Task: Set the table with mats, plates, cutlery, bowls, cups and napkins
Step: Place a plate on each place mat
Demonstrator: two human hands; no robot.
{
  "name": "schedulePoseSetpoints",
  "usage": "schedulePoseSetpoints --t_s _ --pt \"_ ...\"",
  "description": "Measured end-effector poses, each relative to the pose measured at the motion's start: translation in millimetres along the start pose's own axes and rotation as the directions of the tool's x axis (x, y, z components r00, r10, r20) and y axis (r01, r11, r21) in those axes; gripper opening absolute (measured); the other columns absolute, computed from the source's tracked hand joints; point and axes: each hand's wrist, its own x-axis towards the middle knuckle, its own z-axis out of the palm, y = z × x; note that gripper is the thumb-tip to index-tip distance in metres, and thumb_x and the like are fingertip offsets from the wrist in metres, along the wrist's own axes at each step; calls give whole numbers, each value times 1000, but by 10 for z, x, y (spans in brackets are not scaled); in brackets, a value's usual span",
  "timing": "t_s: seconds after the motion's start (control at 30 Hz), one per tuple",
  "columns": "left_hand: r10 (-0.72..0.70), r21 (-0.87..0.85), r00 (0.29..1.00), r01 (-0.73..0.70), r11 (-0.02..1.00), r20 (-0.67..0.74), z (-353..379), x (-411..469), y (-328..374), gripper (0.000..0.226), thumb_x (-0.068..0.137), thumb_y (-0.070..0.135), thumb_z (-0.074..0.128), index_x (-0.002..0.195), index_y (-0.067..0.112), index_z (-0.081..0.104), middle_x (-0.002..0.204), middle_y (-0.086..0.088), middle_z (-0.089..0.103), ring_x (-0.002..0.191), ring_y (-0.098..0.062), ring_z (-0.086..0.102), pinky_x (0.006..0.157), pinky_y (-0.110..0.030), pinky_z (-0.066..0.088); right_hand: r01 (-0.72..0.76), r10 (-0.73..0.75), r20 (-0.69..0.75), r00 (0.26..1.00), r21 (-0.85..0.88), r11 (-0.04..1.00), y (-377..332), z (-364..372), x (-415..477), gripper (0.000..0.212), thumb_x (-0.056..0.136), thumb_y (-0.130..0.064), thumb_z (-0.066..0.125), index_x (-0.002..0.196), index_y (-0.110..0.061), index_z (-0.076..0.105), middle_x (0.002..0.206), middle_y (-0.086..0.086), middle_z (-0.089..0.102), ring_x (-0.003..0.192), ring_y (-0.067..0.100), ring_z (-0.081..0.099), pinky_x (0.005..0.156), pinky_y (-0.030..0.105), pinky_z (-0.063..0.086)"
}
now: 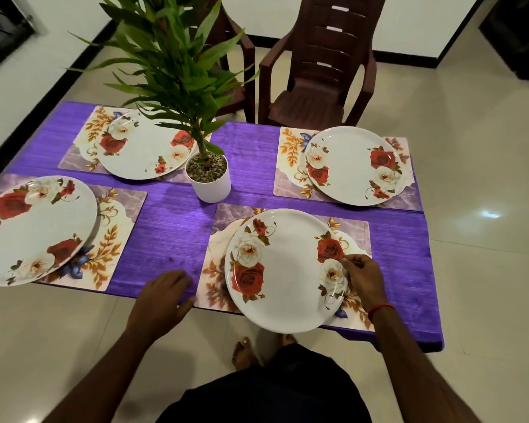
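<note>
Near right mat (356,230): plate (284,270) on it, overhanging table's (171,215) near edge.
Right hand (364,279): pinches plate's right rim.
Left hand (162,296): fingers slack, empty, at near edge beside mat.

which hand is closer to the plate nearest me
Right. The right hand holds the near plate by its right rim; the left hand rests on the purple cloth, left of the mat.

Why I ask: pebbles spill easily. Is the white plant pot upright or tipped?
Upright. The white pot stands on its base on the purple tablecloth, pebbles level within its rim, stem rising straight.
</note>
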Motion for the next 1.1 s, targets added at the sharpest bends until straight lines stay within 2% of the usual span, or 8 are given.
schedulePoseSetpoints --t_s 0.13,0.2,0.3,0.4,0.5,0.67,0.8,1.1 --pt "-113 113 988 101 988 105 72 280 -155 86 90 73 33 151 12 45 159 -11 40 147 -32 37 110 -56 39 14 -14 12 1000 -43 999 19 -15 -4 19 95 -23 67 109 -10 68 101 8 70 95 25 66 84 39 58" --pt "-131 127 982 114 985 136 -41 377 -220 86 92 75 28 136 9 59 146 -14 56 132 -33 56 98 -52 48 19 -18 20 1000 -68 998 45 -29 -15 20 96 -23 66 109 -9 68 101 8 70 95 25 66 84 40 58" --pt "-248 239 964 221 946 91 -344 257 -260 66 94 74 39 85 17 70 91 -9 73 81 -30 71 65 -36 49 29 -28 26 999 -70 997 69 -56 -45 19 95 -22 67 108 -9 69 101 9 70 94 25 66 83 39 58" --pt "-471 420 838 336 843 276 -453 -107 -357 54 91 74 46 109 30 70 109 8 73 99 -14 70 79 -31 52 25 -24 24 999 -50 998 66 -53 -77 18 95 -22 67 107 -9 68 101 8 70 94 25 66 81 37 57" --pt "-509 448 774 330 831 376 -455 -296 -352 55 87 78 49 111 33 68 107 13 70 97 -8 69 77 -28 49 7 -7 12 1000 1 1000 52 -46 -85 14 95 -21 67 104 -10 68 101 9 70 94 26 66 77 33 55" --pt "-426 412 868 301 860 255 -439 -164 -50 48 92 72 47 101 29 67 102 9 72 92 -11 71 65 -28 43 15 -15 5 1000 4 1000 14 -63 -109 16 96 -21 67 106 -9 68 101 8 69 93 24 65 68 26 51" --pt "-311 223 922 262 939 230 -414 57 105 40 96 63 49 92 26 63 94 4 71 85 -18 70 62 -29 40 23 -23 25 999 -17 1000 5 -93 -122 13 94 -21 69 104 -13 66 101 7 69 94 25 66 76 35 57" --pt "-224 112 959 206 972 172 -320 558 538 39 98 60 45 112 28 61 105 3 73 94 -24 71 71 -34 50 70 -57 96 994 -148 987 -20 -176 -203 18 95 -26 67 109 -20 58 110 10 69 92 21 66 66 23 51"
